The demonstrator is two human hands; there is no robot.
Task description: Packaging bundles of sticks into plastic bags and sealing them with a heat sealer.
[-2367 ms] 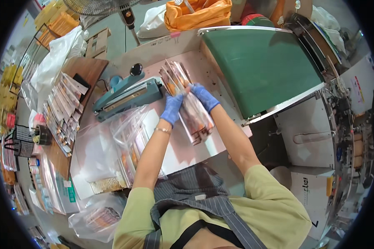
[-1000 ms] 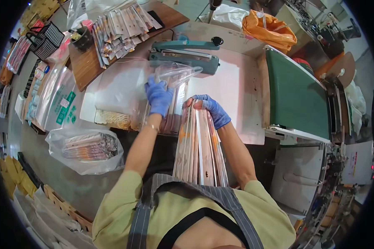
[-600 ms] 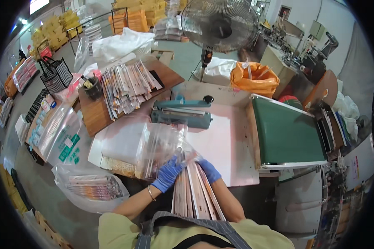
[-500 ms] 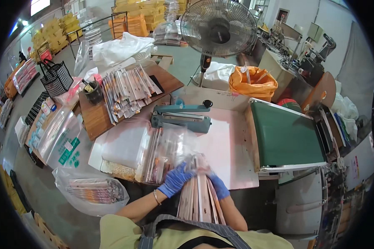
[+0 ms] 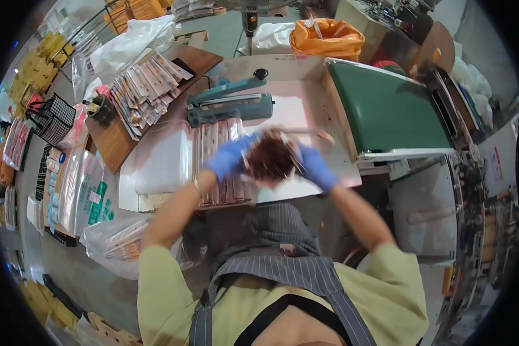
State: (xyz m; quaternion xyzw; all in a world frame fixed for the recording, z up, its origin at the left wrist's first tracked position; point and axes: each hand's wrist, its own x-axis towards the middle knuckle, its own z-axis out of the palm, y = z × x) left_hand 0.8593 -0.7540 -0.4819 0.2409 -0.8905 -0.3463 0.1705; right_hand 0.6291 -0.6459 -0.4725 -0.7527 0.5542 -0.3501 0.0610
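My left hand (image 5: 232,158) and my right hand (image 5: 316,167), both in blue gloves, grip opposite sides of a bundle of long flat packets (image 5: 269,158). Its dark reddish-brown end faces me, smeared by motion. The bundle is over the front of the pink-white work tray (image 5: 305,98). Next to my left hand, several clear-wrapped packet bundles (image 5: 206,138) lie in a row. A teal hand-lever bag sealer (image 5: 232,108) stands behind them. Something thin and blurred (image 5: 311,134) sticks out to the right behind the bundle.
A stack of clear plastic bags (image 5: 158,158) lies left in the tray. Loose printed packets (image 5: 147,89) cover a wooden board (image 5: 101,141). On the right is a green conveyor belt (image 5: 386,109), with an orange sack (image 5: 327,41) behind. A bag of packets (image 5: 124,242) sits low left.
Both hands have moved forward and up with the bundle, from near my lap to over the tray. The bundle has tipped, turning its end toward me. My view has tilted downward.
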